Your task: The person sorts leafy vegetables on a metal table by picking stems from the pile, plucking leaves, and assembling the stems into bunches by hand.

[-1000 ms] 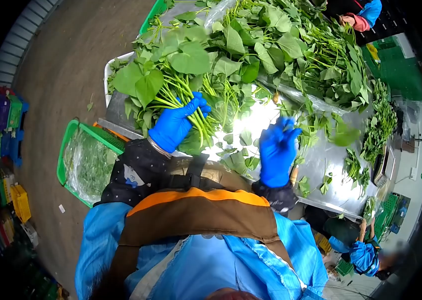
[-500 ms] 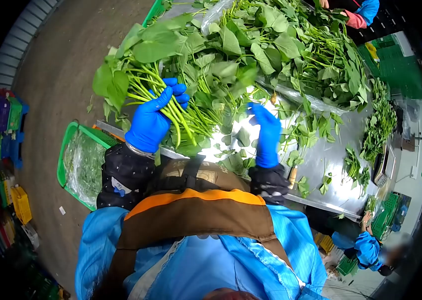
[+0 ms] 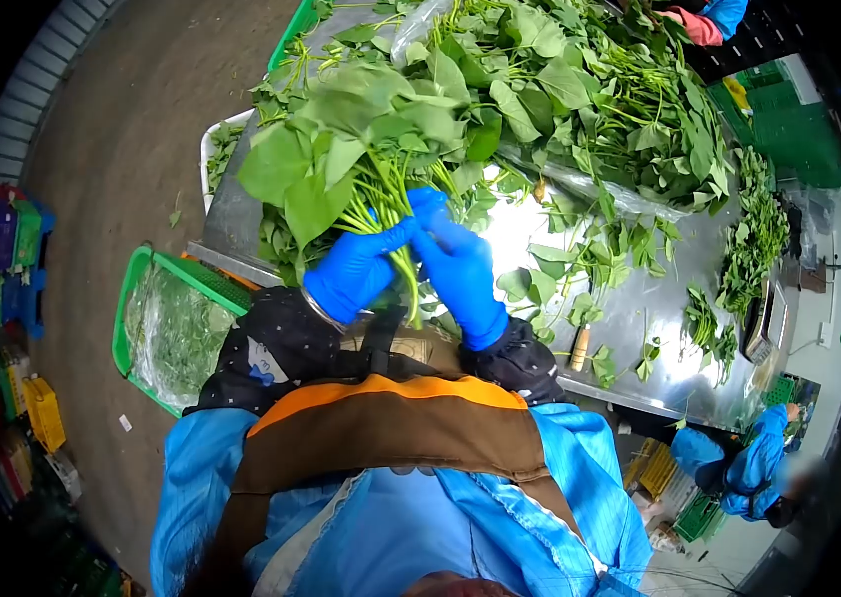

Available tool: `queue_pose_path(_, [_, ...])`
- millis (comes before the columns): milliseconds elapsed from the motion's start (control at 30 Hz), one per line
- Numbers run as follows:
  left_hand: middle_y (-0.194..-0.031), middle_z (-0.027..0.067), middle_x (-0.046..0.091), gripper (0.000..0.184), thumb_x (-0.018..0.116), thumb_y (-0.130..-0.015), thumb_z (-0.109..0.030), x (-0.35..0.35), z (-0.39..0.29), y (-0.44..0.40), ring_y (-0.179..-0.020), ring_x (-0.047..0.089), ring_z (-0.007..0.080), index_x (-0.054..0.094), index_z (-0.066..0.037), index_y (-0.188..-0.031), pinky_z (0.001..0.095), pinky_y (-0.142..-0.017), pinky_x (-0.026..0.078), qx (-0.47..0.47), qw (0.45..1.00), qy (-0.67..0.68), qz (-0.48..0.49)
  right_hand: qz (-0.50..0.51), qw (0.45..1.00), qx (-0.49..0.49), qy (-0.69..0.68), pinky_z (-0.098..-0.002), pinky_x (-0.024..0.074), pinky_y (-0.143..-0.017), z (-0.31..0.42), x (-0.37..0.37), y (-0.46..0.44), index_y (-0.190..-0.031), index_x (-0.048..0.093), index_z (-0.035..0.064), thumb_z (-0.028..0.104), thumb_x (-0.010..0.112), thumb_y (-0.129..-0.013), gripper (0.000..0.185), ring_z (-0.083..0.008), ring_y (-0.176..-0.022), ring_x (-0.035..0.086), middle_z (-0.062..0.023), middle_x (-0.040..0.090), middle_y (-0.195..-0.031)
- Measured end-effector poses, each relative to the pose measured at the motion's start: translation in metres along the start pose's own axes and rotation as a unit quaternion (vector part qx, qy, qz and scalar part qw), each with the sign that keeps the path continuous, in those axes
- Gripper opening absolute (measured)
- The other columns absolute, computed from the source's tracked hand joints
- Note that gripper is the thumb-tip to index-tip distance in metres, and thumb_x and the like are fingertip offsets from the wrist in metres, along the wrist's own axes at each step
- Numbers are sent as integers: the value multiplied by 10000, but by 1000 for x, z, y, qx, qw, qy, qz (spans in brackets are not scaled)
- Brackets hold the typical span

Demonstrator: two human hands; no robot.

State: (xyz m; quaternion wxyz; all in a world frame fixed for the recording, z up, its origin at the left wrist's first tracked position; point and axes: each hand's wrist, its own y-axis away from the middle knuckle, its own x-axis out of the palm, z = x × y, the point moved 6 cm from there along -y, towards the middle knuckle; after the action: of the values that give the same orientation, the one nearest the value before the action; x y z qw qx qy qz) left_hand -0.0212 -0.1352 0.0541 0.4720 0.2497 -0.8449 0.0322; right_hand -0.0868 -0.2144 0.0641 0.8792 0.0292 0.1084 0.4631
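Note:
Blue gloves cover both hands. My left hand (image 3: 356, 269) is closed round the stems of a bunch of leafy greens (image 3: 381, 189), whose broad leaves fan out up and to the left. Against those stems, from the right side, my right hand (image 3: 455, 264) has its fingers bent in; whether they grip a stem is hidden. Behind the bunch a large heap of greens (image 3: 560, 90) covers the upper part of the metal table (image 3: 649, 328). Loose sprigs lie to the right of my right hand.
A green crate (image 3: 132, 338) lined with clear plastic stands at the lower left. A wooden handle (image 3: 580, 348) lies by the table's near edge. One co-worker (image 3: 759, 463) is at the lower right, and a co-worker's sleeve (image 3: 699, 25) shows at the top right.
The bunch in my left hand went left, then came back toward the middle. My right hand moved left and now meets it at the stems. The lower-right co-worker shifted position.

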Motion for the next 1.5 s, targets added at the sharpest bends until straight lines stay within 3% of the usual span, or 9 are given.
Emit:
queue_pose_path(200, [-986,141,588,336,456,-898,-238,-42,-51,8,-900,555,219,473,-7,-1141,337,-805,431,102,990,-1,-97,76,997,-25,-24,-259,448,-525,-11,-16,-21,-863,653,33,184,650,-758,183,-99,-626,579,-58,627,-722])
queue_pose_path(500, [-1105,75,540,411,470,-877,-136,-63,-55,10,-962,522,200,374,-56,-1269,315,-810,436,70,989,107,-72,78,877,-78,468,-312,457,-630,-78,-14,-49,-932,598,85,282,605,-757,264,-199,-739,591,-61,615,-867])
queue_pose_path(600, [-1084,81,551,359,481,-876,-136,-78,-55,14,-940,536,205,419,-54,-1220,320,-795,443,84,987,77,-114,197,966,147,-81,-301,446,-619,-75,-24,-40,-852,588,58,222,583,-790,176,-189,-717,576,-51,593,-832])
queue_pose_path(733, [-1064,83,558,329,489,-876,-143,-84,-62,17,-897,545,203,442,-52,-1188,324,-781,443,114,982,62,-134,1,920,57,-388,-248,418,-700,-61,-91,-39,-1030,538,26,223,558,-813,293,-121,-772,525,-43,596,-903])
queue_pose_path(867, [-1053,95,561,336,499,-866,-127,-84,-53,11,-874,542,201,438,-41,-1185,324,-760,440,89,986,71,-120,-112,988,95,35,-274,441,-594,-73,-116,-44,-1057,549,27,320,598,-785,402,-147,-708,589,-63,623,-910])
queue_pose_path(933, [-1051,99,561,333,501,-862,-117,-85,-51,11,-875,541,202,440,-40,-1180,321,-762,439,83,984,70,-140,-198,850,27,488,-258,437,-565,-63,-126,-37,-921,621,13,377,598,-776,393,-138,-626,586,-77,637,-758])
queue_pose_path(1067, [-1049,99,563,332,504,-860,-111,-94,-50,11,-875,542,202,442,-41,-1178,321,-765,440,82,983,67,-150,59,922,202,325,-310,450,-571,-57,-88,-34,-674,669,77,485,540,-772,439,-213,-580,596,-73,617,-604])
queue_pose_path(1200, [-1039,96,567,329,504,-860,-112,-96,-46,10,-866,545,197,444,-42,-1176,318,-763,442,68,985,63,-145,-19,930,-29,365,-303,450,-625,-40,-41,-45,-860,651,93,408,619,-728,343,-224,-704,603,-80,636,-782])
queue_pose_path(1500, [-1057,105,569,334,503,-857,-104,-87,-47,15,-882,556,207,444,-37,-1178,309,-746,444,71,983,52,-160,13,943,54,327,-343,453,-643,-60,-44,-55,-815,642,123,404,614,-729,295,-258,-743,599,-106,626,-770])
